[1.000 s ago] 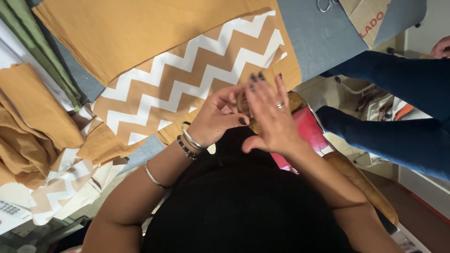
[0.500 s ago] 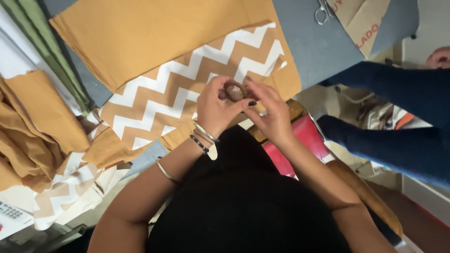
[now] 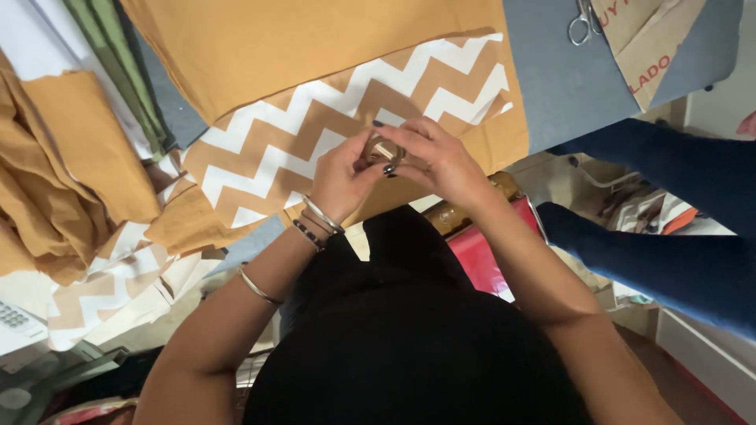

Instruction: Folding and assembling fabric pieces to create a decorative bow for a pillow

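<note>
Though half hidden by both hands' fingers [image 3: 409, 142], a small brownish object [image 3: 386, 149] pinched over chevron fabric [image 3: 315, 126].

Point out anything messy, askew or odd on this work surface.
Nothing looks damaged or spilled. The mustard fabric heap at the left edge is crumpled rather than flat like the zigzag-print cloth. Both hands, left hand and right hand, pinch a small object together above it.

Far of the left hand [image 3: 340, 177] and right hand [image 3: 437, 157], flat zigzag fabric [image 3: 315, 130] and plain ochre cloth [image 3: 315, 47] leave open room above. Bunched cloth [image 3: 55, 189] crowds the left; scissors [image 3: 583, 20] and cardboard [image 3: 650, 39] occupy the far right, and another person's blue-clad legs [image 3: 669, 212] block the right.
</note>
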